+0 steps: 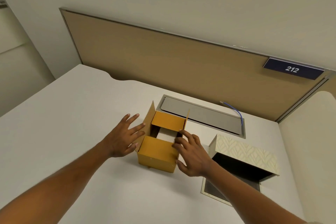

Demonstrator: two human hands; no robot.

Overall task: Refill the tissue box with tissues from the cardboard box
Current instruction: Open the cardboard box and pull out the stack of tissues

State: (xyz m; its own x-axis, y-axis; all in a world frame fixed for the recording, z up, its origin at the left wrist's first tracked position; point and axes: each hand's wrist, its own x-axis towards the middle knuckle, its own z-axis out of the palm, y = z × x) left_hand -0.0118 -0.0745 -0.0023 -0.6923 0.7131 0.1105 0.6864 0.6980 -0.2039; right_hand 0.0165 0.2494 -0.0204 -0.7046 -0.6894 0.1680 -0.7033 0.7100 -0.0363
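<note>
A small brown cardboard box stands on the white desk with its top flaps partly open. White tissues show through the gap between the flaps. My left hand rests with spread fingers against the box's left flap. My right hand touches the right side, fingertips at the flap edge and a thumb on the front corner. To the right lies the cream patterned tissue box on its side, its open end dark and facing me.
A grey cable hatch is set into the desk behind the boxes, with a blue cable at its right end. A tan partition panel with a "212" sign closes the far edge.
</note>
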